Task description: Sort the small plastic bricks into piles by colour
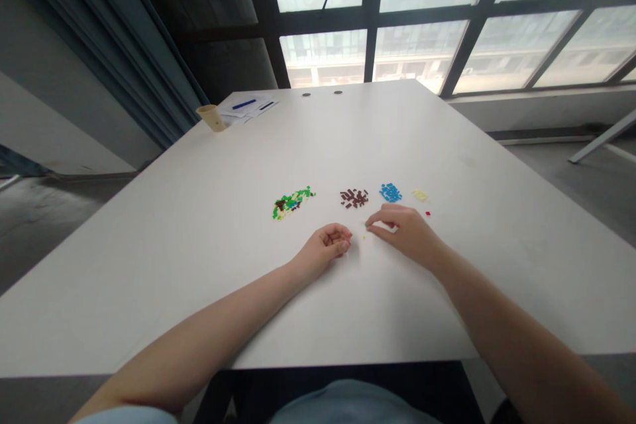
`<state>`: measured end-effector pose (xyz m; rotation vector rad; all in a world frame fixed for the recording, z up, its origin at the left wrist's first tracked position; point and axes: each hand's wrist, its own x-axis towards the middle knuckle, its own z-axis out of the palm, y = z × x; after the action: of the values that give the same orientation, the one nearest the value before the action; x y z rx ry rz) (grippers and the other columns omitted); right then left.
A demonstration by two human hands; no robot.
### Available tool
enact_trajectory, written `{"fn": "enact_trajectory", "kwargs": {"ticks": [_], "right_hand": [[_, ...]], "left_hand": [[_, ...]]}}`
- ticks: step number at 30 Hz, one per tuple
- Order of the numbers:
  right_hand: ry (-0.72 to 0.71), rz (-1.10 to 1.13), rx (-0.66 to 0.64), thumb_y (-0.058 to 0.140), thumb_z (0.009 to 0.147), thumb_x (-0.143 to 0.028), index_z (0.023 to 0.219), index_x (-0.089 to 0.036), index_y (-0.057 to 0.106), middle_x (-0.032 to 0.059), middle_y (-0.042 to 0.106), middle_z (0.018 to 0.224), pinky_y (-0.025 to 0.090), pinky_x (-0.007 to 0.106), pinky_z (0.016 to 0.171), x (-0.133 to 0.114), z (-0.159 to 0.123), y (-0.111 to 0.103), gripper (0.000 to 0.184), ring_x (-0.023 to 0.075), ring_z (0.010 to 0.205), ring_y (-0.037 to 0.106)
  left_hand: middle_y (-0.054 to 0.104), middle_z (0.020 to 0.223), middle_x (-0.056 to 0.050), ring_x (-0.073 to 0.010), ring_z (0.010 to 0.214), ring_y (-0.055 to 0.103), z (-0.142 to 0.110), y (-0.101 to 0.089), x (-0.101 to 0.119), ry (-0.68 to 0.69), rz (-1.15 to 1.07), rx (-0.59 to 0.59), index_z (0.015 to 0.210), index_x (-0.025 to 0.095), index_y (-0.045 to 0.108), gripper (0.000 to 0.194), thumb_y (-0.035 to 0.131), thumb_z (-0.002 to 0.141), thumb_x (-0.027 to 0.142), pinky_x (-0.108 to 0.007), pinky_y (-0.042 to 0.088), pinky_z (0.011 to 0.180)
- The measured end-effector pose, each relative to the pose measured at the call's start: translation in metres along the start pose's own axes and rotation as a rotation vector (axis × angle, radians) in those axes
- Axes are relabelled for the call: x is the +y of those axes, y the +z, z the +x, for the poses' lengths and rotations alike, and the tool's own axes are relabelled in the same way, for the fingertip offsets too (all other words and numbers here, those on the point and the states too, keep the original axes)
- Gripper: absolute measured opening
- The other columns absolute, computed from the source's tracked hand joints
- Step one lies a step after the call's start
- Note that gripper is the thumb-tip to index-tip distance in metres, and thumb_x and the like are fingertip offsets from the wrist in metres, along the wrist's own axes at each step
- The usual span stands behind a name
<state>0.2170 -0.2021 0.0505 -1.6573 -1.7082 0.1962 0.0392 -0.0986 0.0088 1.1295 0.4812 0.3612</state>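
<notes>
My left hand rests on the table with its fingers curled in toward the thumb; whatever they hold, if anything, is hidden. My right hand is pinched, thumb and forefinger meeting at a tiny dark speck too small to name. Between the two hands lies a small yellow piece. Just beyond them sit a pile of brown pieces and a pile of blue pieces. A pale yellow group of pieces and one red piece lie beyond my right hand.
A mixed pile of green, yellow, brown and blue pieces lies left of the brown ones. At the far left of the white table stand a paper cup and papers with a blue pen on them.
</notes>
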Motion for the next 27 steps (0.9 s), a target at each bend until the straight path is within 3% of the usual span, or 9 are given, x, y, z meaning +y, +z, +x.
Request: {"fn": "enact_trajectory", "kwargs": {"ticks": [3, 7, 13, 20, 24, 27], "right_hand": [[0.231, -0.139, -0.043, 0.059, 0.074, -0.022, 0.072, -0.019, 0.068, -0.0001, 0.053, 0.061, 0.033, 0.024, 0.057, 0.028, 0.000, -0.025, 0.010, 0.0108, 0.056, 0.044], [0.431, -0.213, -0.251, 0.058, 0.070, -0.023, 0.070, -0.019, 0.069, -0.0020, 0.045, 0.054, 0.028, 0.024, 0.053, 0.054, -0.004, -0.041, 0.012, 0.0101, 0.050, 0.039], [0.454, -0.213, -0.337, 0.053, 0.070, -0.021, 0.073, -0.018, 0.068, -0.0034, 0.038, 0.051, 0.026, 0.024, 0.054, 0.059, -0.004, -0.035, 0.016, 0.0099, 0.050, 0.036], [0.473, -0.195, -0.289, 0.054, 0.071, -0.026, 0.076, -0.019, 0.066, -0.0035, 0.039, 0.054, 0.026, 0.024, 0.053, 0.061, -0.006, -0.041, 0.015, 0.0099, 0.051, 0.035], [0.487, -0.207, -0.294, 0.052, 0.074, -0.036, 0.070, -0.019, 0.062, -0.0030, 0.040, 0.054, 0.024, 0.025, 0.051, 0.057, -0.006, -0.046, 0.021, 0.0101, 0.051, 0.035], [0.492, -0.189, -0.384, 0.049, 0.075, -0.041, 0.064, -0.018, 0.057, -0.0024, 0.041, 0.054, 0.024, 0.025, 0.050, 0.052, -0.004, -0.044, 0.027, 0.0103, 0.052, 0.035]], "left_hand": [[0.053, 0.062, 0.003, -0.0053, 0.053, 0.044, 0.000, 0.000, 0.000, -0.028, 0.047, -0.017, 0.074, 0.014, 0.057, 0.038, 0.078, 0.054, 0.039, -0.019, 0.031, 0.052], [0.053, 0.062, 0.002, -0.0057, 0.055, 0.045, -0.001, -0.001, 0.000, -0.042, 0.090, -0.070, 0.074, 0.013, 0.057, 0.036, 0.076, 0.058, 0.039, -0.019, 0.031, 0.054], [0.053, 0.061, 0.003, -0.0051, 0.053, 0.043, -0.001, -0.001, 0.002, -0.038, 0.098, -0.077, 0.073, 0.013, 0.056, 0.036, 0.076, 0.058, 0.040, -0.019, 0.030, 0.053], [0.052, 0.060, 0.002, -0.0062, 0.053, 0.044, -0.001, 0.000, 0.003, -0.029, 0.162, -0.065, 0.073, 0.014, 0.056, 0.037, 0.072, 0.062, 0.046, -0.020, 0.031, 0.053], [0.054, 0.063, 0.000, -0.0092, 0.058, 0.047, 0.001, -0.011, 0.018, 0.060, 0.463, -0.075, 0.076, 0.015, 0.057, 0.035, 0.058, 0.074, 0.049, -0.022, 0.036, 0.056], [0.059, 0.072, -0.003, -0.0128, 0.067, 0.051, 0.005, -0.034, 0.035, 0.247, 0.949, -0.010, 0.081, 0.016, 0.060, 0.028, 0.048, 0.082, 0.042, -0.025, 0.041, 0.064]]}}
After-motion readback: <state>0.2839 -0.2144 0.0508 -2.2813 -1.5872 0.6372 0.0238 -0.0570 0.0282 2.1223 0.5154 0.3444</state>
